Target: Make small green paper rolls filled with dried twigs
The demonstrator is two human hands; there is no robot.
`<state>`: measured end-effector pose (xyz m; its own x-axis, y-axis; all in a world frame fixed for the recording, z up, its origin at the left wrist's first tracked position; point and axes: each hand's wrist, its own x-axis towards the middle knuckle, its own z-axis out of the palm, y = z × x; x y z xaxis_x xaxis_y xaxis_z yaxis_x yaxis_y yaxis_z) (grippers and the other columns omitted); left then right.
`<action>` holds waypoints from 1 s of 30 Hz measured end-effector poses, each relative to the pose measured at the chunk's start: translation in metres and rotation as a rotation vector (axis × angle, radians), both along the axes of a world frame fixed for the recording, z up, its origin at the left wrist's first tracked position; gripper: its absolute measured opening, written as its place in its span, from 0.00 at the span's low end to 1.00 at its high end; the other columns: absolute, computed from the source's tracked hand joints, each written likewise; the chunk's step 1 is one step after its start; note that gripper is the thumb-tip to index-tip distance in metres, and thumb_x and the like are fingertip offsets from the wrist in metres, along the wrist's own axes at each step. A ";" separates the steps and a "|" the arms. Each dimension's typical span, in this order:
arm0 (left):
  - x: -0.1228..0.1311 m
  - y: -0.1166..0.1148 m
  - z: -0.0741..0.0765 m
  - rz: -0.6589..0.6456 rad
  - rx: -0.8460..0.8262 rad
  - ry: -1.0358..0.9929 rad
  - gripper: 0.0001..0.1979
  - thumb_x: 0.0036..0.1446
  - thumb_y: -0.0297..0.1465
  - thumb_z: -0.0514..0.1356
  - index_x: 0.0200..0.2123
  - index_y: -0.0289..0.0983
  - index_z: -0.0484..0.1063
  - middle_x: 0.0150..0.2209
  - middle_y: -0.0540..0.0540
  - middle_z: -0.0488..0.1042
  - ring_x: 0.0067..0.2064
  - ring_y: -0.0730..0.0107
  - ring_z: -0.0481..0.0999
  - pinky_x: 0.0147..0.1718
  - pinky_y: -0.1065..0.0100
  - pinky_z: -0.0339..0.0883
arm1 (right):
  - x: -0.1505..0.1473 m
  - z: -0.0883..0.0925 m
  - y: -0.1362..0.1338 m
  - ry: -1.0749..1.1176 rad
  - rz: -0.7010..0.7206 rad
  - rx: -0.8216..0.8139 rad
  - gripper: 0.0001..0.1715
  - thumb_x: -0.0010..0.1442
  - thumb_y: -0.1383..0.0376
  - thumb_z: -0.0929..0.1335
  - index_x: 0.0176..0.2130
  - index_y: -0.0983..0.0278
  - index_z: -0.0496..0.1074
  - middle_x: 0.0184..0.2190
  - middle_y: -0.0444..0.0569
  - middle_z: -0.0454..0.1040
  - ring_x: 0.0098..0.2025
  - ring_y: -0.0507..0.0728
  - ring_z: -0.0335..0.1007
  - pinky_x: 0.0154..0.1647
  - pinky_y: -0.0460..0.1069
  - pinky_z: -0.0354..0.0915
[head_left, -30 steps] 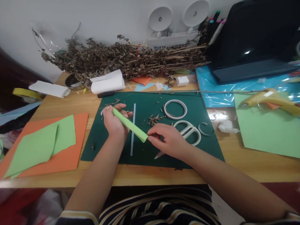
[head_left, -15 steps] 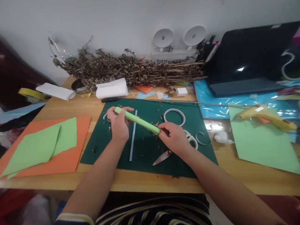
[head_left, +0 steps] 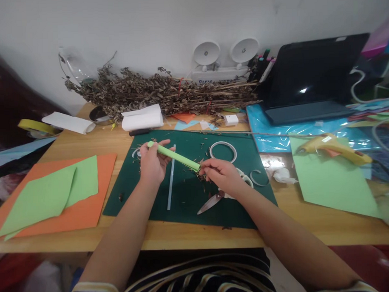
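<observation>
A rolled light-green paper tube [head_left: 178, 156] slants above the green cutting mat [head_left: 158, 198], its upper end at the left. My left hand [head_left: 153, 162] is closed round that upper end. At the lower right end, my right hand [head_left: 219, 173] pinches the tube's edge between thumb and fingers; the fingertips partly hide this end. Beneath my right hand lie scissors [head_left: 212, 202], their handles partly covered. A roll of white tape [head_left: 234, 152] rests behind it. Between my forearms, a translucent glue stick [head_left: 171, 187] lies on the mat among dry plant bits.
Green sheets [head_left: 40, 200] lie on orange paper [head_left: 100, 183] at the left. At the right, a yellow glue gun [head_left: 338, 147] rests on green paper [head_left: 336, 188]. Dried stems [head_left: 167, 91], white paper rolls [head_left: 142, 119] and a black tablet [head_left: 316, 73] stand or lie along the back.
My right fingers have shifted slightly at the tube's lower end, where its paper edges now show a little apart. My left hand keeps its hold. The camera view has moved slightly.
</observation>
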<state>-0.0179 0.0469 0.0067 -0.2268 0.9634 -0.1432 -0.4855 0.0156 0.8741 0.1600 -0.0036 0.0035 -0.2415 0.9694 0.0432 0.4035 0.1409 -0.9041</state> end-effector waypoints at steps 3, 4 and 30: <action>0.000 0.001 -0.001 0.008 -0.003 -0.011 0.07 0.52 0.28 0.49 0.30 0.41 0.49 0.27 0.51 0.74 0.23 0.71 0.74 0.21 0.71 0.67 | 0.001 0.001 -0.001 0.031 0.000 -0.033 0.10 0.50 0.67 0.60 0.30 0.65 0.68 0.24 0.45 0.71 0.22 0.47 0.62 0.23 0.43 0.59; 0.000 0.001 -0.002 0.010 0.000 -0.013 0.07 0.52 0.28 0.50 0.30 0.41 0.50 0.27 0.51 0.74 0.23 0.71 0.74 0.21 0.71 0.68 | 0.001 0.002 -0.001 0.028 0.001 -0.041 0.10 0.50 0.66 0.60 0.30 0.65 0.68 0.24 0.44 0.70 0.22 0.47 0.62 0.23 0.43 0.59; 0.006 -0.009 0.007 0.004 0.203 -0.054 0.08 0.53 0.28 0.49 0.30 0.41 0.49 0.34 0.49 0.74 0.24 0.72 0.75 0.25 0.70 0.68 | -0.002 0.001 0.002 0.687 0.079 -0.565 0.09 0.45 0.63 0.63 0.21 0.67 0.65 0.19 0.46 0.72 0.14 0.44 0.56 0.14 0.42 0.45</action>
<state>-0.0119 0.0376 0.0140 -0.2281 0.9728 0.0414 -0.5313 -0.1600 0.8319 0.1580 -0.0015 0.0046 -0.4054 0.8713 -0.2765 -0.2446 -0.3948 -0.8856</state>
